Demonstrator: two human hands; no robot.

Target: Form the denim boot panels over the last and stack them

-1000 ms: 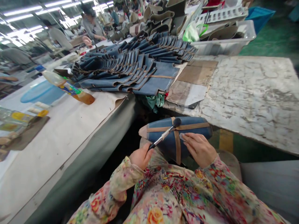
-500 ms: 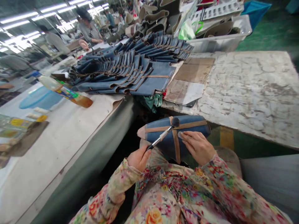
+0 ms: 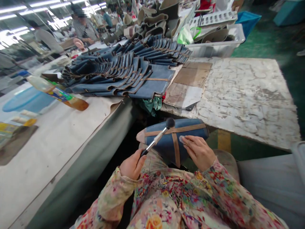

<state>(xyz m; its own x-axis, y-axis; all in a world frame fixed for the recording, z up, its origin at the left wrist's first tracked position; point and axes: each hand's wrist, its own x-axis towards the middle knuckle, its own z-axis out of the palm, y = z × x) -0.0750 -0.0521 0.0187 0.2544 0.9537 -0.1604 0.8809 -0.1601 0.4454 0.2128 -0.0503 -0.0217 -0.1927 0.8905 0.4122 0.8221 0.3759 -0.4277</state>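
Holding a round brush (image 3: 154,140) over a blue strapped panel (image 3: 164,147) on our lap

At the far left, well away from us, a co-worker (image 3: 83,28) stands at the long table. Along our left runs a table covered in a cream sheet (image 3: 59,136), carrying a round blue disc (image 3: 26,100) and a plastic bottle (image 3: 57,91) lying on its side, with amber liquid at its lower end. Beyond it lies a large stack of matching blue panels (image 3: 119,74), overlapping in rows. Nearest us, our left hand (image 3: 132,164), in a floral sleeve (image 3: 114,197), curls its fingers closed around the dark handle of the brush, whose black bristle head reaches the panel's upper edge; we cannot tell if the bristles touch it. The panel sits in front of us above our lap, with a pale pointed tip (image 3: 141,136) at its left end and tan strips (image 3: 175,149) crossing it. Our right hand (image 3: 199,153) lies on its right half, fingers straight and close together, pressing flat rather than gripping. Further right is a stained, marble-patterned board (image 3: 245,98), with brown card sheets (image 3: 188,86) at its near corner, and behind them a white plastic crate (image 3: 214,47) holding tan curved pieces
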